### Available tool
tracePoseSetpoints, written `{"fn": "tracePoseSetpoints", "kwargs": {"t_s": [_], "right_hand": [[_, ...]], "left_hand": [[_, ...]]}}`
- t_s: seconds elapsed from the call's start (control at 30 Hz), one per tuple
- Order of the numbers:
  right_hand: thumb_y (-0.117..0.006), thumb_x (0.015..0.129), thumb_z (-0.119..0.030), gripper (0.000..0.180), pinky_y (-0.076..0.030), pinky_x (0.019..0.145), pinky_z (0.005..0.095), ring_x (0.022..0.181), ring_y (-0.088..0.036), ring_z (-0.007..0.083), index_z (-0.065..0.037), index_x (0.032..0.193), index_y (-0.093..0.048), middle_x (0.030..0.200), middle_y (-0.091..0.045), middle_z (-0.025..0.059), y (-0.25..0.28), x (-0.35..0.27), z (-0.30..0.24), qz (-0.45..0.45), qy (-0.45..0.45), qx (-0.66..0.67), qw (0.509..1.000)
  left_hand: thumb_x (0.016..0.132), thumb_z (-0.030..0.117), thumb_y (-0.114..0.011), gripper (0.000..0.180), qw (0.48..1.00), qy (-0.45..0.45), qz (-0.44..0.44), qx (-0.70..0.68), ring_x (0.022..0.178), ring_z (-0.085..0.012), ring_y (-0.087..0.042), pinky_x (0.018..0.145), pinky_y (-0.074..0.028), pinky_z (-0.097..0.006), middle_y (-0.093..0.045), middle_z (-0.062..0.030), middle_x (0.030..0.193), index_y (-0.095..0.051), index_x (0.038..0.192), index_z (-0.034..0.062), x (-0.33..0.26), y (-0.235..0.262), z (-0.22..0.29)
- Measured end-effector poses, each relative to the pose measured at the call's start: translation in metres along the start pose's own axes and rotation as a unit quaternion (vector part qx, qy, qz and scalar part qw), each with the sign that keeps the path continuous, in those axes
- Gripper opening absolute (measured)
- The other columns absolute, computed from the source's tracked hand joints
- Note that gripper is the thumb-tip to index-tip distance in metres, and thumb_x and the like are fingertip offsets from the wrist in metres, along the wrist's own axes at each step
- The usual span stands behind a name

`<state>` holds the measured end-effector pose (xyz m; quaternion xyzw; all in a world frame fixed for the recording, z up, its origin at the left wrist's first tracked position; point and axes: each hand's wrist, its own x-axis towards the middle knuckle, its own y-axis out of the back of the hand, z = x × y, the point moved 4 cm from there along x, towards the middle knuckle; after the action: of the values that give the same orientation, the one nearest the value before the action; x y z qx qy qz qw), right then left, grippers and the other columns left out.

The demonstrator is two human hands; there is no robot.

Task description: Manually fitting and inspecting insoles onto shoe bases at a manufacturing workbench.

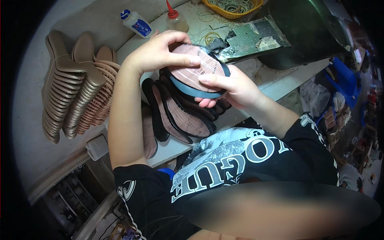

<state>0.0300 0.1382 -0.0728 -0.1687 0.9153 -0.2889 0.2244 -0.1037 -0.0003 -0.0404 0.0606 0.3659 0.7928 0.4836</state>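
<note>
Both my hands grip one shoe insole (192,74), held tilted over the table with its pinkish-brown board side facing up. A blue-grey band runs along its lower edge. My left hand (170,50) comes over the top left, thumb pressed flat on the board and fingers behind. From the right, my right hand (242,86) pinches the other side, its thumb on the board and fingertips showing underneath. Just below lie several black-edged insoles (194,120) with the same board, overlapping in a row. Part of that row is hidden by the held insole and my left forearm.
Tied stacks of gold insoles (64,88) and pink insoles (96,94) lean at the left. Along the back are a white bottle (136,24), a red-tipped glue bottle (177,22) and a yellow basket (228,15) of rubber bands. A worn green plate (254,38) sits right.
</note>
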Motion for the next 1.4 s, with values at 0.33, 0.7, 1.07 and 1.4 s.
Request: {"fn": "tracePoseSetpoints", "kwargs": {"t_s": [0.33,0.7,1.07,1.4], "right_hand": [[-0.064,0.088,-0.019,0.03,-0.053,0.065,0.023,0.075,-0.066,0.0138,0.001,0.11,-0.06,0.094,-0.065,0.0066,-0.006,-0.018,0.024,-0.104,-0.037,-0.062,0.992],[-0.066,0.087,-0.02,0.029,-0.051,0.064,0.0229,0.074,-0.065,0.011,0.002,0.107,-0.061,0.088,-0.066,0.0055,-0.004,-0.024,0.04,-0.08,-0.022,-0.062,0.995],[-0.069,0.078,0.002,0.013,-0.047,0.058,0.0243,0.07,-0.062,0.0125,0.004,0.089,-0.062,0.081,-0.064,0.0097,-0.006,-0.036,-0.004,0.084,0.417,-0.405,0.809],[-0.058,0.092,-0.019,0.018,-0.039,0.053,0.0181,0.059,-0.048,0.0015,-0.005,0.084,-0.064,0.072,-0.059,-0.0045,0.014,-0.02,0.005,0.023,0.089,-0.059,0.994]], "left_hand": [[0.066,0.028,-0.076,0.033,0.979,-0.101,0.166,0.059,0.108,-0.0222,-0.052,0.11,-0.013,-0.047,-0.06,-0.0036,0.094,-0.062,0.088,0.0065,-0.065,-0.016,0.043],[0.085,0.024,-0.066,0.064,0.749,0.051,0.521,-0.408,0.121,-0.024,-0.044,0.099,-0.039,-0.036,-0.041,-0.0167,0.132,-0.032,0.136,0.0036,-0.091,-0.084,0.019],[0.084,-0.001,-0.061,0.04,0.608,-0.031,0.449,-0.654,0.094,-0.0172,-0.062,0.086,-0.05,-0.033,-0.06,-0.0112,0.106,-0.045,0.12,0.0022,-0.099,-0.105,0.039],[0.085,0.003,-0.061,0.024,0.633,0.007,0.421,-0.649,0.088,-0.0163,-0.063,0.083,-0.05,-0.03,-0.064,-0.0089,0.097,-0.055,0.108,-0.0017,-0.103,-0.115,0.051]]}}
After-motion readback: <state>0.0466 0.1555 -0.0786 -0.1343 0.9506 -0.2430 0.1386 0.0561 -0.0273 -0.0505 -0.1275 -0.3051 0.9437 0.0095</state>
